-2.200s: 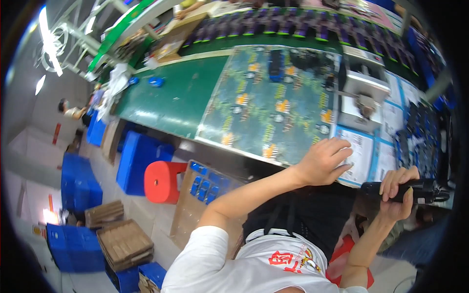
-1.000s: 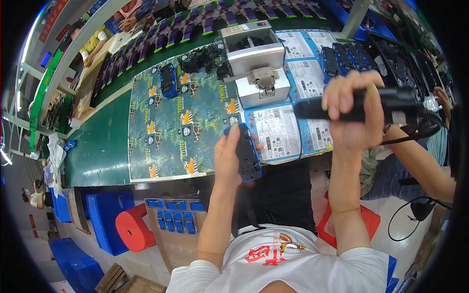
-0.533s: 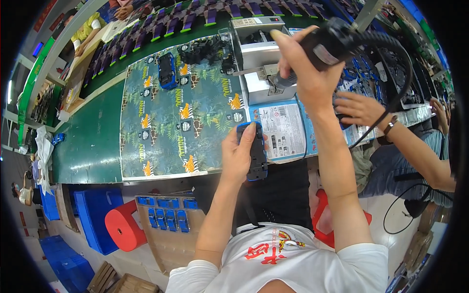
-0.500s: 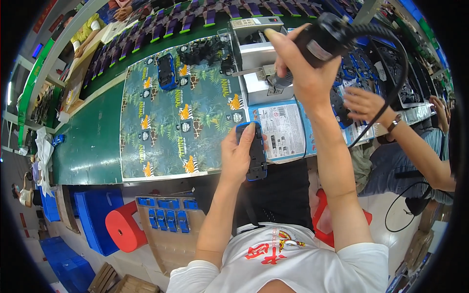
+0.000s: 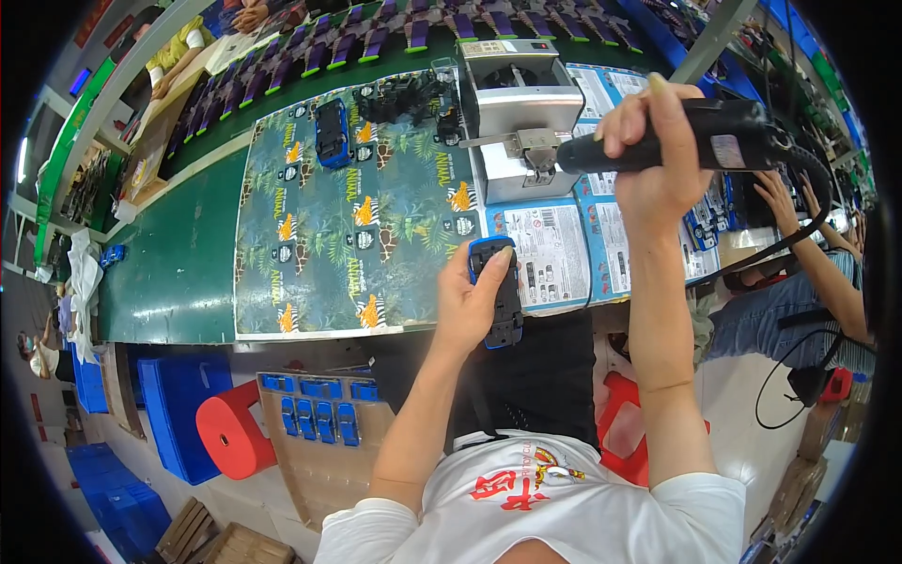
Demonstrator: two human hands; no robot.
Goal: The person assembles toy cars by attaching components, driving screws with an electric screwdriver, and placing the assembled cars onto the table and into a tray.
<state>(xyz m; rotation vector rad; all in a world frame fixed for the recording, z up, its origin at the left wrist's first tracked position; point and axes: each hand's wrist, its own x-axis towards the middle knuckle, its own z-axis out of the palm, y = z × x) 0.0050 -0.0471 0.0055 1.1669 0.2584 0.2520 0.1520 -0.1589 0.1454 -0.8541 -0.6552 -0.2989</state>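
My left hand (image 5: 462, 305) is closed round a toy car (image 5: 505, 305) just past the table's near edge. Its black underside faces up, with blue body showing at the rim. In my right hand (image 5: 662, 179) is a black electric screwdriver (image 5: 728, 136), lying nearly level with its cable trailing to the right. The screwdriver's narrow end points left, at the metal bracket on the front of a silver screw feeder (image 5: 531, 108); whether the bit touches it I cannot tell. Another blue toy car (image 5: 333, 133) lies on the table farther left, beside a heap of black plastic parts (image 5: 404, 99).
Printed card sheets (image 5: 324, 235) cover the green table (image 5: 174, 273). Rows of purple parts (image 5: 371, 42) line the far side. A co-worker's hand (image 5: 778, 199) is at the right. Below stand a red stool (image 5: 240, 432), blue bins (image 5: 178, 414) and a carton with blue toy cars (image 5: 324, 423).
My right hand has moved right, and the screwdriver has tipped from steep to nearly level. The co-worker's hand has drawn away to the right. My left hand still holds the toy car.
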